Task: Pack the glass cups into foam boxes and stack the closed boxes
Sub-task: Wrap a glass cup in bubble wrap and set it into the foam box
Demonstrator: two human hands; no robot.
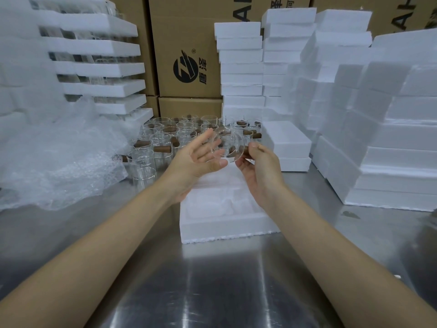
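Right hand (256,166) grip pinches glass cup (228,145) by handle; left hand (196,157) spread, thumb touching cup.

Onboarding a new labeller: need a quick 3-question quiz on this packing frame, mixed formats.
1. True or false: the clear glass cup with a brown wooden handle already sits in the open white foam box.
2. Multiple choice: which hand pinches the cup at its handle? A) left B) right C) neither
3. Fill in (behind / in front of): seen from the person, the loose glass cups on the steel table stand ___ the open box.

Key
1. False: it is held in the air above the box.
2. B: the right hand pinches it; the left hand only touches the glass with straight fingers.
3. behind
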